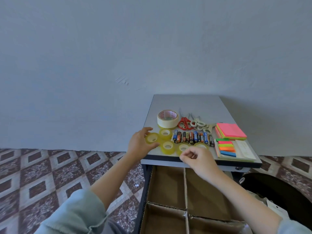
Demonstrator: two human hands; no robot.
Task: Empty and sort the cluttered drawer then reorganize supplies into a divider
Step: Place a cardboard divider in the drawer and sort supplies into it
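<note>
Tape roll [152, 138] is gripped by left hand [140, 144] at table's [194, 102] 9 o'clock, probably for transfer | right hand [199, 159] curled, hold cannot be told | divider [185, 184] unfilled at 6 o'clock

You're working in what looks like a room of a home: a small grey desk [199, 103] stands against a plain blue-grey painted wall [118, 48], on a floor [42, 166] of brown-and-cream diamond-patterned tiles. The tape rolls [165, 133], scissors [184, 123], batteries [192, 137] and sticky notes [230, 131] laid out on the desk make it a household stationery corner.
</note>
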